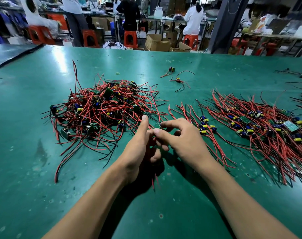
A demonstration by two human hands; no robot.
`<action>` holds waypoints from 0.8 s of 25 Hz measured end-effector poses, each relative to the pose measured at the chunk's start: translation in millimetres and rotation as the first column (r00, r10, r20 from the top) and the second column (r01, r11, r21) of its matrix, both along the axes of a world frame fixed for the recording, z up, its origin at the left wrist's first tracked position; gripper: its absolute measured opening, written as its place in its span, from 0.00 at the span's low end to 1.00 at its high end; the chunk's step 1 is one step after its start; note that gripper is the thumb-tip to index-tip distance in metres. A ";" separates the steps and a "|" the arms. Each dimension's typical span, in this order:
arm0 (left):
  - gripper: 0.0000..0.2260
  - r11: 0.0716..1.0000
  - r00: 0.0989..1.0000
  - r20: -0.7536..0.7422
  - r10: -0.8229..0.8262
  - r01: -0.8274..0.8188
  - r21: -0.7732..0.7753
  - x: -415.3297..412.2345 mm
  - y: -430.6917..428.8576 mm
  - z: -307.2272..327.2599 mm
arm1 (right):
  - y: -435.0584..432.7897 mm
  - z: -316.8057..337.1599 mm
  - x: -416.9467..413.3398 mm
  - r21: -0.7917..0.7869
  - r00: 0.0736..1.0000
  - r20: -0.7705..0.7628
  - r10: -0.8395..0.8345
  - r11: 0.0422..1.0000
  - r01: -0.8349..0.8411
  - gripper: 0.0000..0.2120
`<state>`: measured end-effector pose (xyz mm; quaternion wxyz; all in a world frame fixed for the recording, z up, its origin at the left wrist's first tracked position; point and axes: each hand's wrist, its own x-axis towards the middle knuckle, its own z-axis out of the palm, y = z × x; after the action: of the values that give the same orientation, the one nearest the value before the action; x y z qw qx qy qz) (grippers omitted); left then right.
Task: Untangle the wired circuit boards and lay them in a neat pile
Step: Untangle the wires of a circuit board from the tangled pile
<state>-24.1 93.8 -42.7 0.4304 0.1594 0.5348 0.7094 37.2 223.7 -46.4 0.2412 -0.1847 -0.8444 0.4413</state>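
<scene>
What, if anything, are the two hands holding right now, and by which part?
One wired circuit board. The right hand pinches the small green board itself; the left hand appears to curl round its wires just below, though that grip is partly hidden.

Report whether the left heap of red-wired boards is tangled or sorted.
Tangled: the left heap of red-and-black-wired green circuit boards has wires crossing every way, boards tipped at odd angles.

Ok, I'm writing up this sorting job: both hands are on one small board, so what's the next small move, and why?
Probably carry the board right and lay it on the small row. The left hand and right hand hold it beside the tangled heap, its red wires hanging below, seemingly free.
</scene>
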 end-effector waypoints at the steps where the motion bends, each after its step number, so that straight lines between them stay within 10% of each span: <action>1: 0.35 0.999 1.000 0.027 -0.013 0.012 0.033 1.5 0.3 0.4 | 0.4 0.8 -0.8 -0.022 1.000 -0.017 -0.015 1.000 0.015 0.12; 7: 0.32 0.996 0.996 0.067 0.055 -0.059 0.061 3.2 6.0 -0.1 | 24.1 3.2 -2.5 -0.251 0.985 -0.098 -0.143 0.961 0.114 0.08; 13: 0.20 0.944 0.936 -0.128 0.329 -0.327 0.036 -1.7 0.0 -0.9 | 51.2 6.9 6.6 -0.059 0.927 -0.038 -0.374 0.926 0.372 0.14; 20: 0.20 0.755 0.642 -0.470 0.606 -0.650 0.086 -4.4 -5.7 -6.5 | 50.1 8.2 10.6 0.253 0.915 -0.081 -0.395 0.880 0.403 0.14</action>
<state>-28.5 88.1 -49.2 0.0213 0.1111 0.6757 0.7285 47.8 273.7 -38.2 0.3608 -0.3147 -0.8360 0.2682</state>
